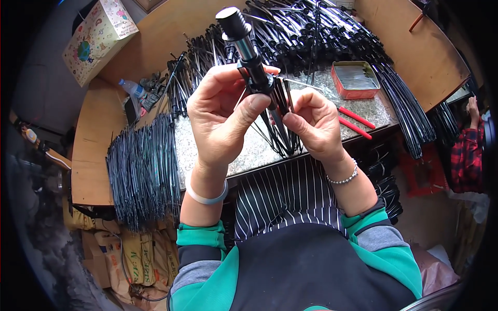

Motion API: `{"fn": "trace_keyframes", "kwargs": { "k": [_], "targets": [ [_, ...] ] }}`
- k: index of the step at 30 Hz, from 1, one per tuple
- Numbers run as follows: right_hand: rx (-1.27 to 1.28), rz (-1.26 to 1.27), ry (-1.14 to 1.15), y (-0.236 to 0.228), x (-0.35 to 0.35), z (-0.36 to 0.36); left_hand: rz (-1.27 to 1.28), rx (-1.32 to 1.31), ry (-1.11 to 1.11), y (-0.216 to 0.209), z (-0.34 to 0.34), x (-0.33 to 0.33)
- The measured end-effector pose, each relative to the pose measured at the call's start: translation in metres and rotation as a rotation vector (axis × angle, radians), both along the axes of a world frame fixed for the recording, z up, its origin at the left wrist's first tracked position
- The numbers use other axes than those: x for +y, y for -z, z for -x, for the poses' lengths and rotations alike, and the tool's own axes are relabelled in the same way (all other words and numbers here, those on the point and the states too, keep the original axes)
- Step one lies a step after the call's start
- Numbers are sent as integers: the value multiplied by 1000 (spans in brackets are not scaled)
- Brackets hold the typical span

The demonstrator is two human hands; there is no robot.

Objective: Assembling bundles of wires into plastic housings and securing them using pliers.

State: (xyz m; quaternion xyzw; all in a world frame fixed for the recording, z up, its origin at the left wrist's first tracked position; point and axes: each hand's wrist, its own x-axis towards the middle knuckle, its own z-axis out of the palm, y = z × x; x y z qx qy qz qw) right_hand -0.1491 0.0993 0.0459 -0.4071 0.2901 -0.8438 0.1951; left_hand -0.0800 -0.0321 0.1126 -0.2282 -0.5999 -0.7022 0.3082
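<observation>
Over the speckled tabletop (199, 150), I hold a folding umbrella frame (246, 50) tilted, its black ridged end up and toward the far side. My left hand (218, 114) is closed around its black collar, the thumb pressing on the near side. Thin dark ribs (282, 132) hang from the collar toward me. At those ribs, my right hand (316, 124) is closed in a pinch, with a thin silvery rod by its fingers; the exact part between the fingertips is hidden. Red-handled pliers (358, 124) lie just right of my right hand.
Many umbrella frames (290, 33) are heaped at the back. Bundles of dark ribs (145, 171) overhang the left edge, more (407, 111) the right. An open tin (355, 93) holds thin metal pieces. A water bottle (132, 89) lies far left. Someone's plaid sleeve (467, 155) shows right.
</observation>
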Motion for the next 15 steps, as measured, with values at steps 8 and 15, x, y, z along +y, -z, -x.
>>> {"fn": "trace_keyframes", "kwargs": {
  "k": [8, 15],
  "targets": [
    [-30, -52, -111, -7, 9, 7, 19, -18, 67, -2, 0, -1],
    [229, -34, 234, -6, 6, -2, 74, 58, 18, 2, 0, 7]
  ]
}}
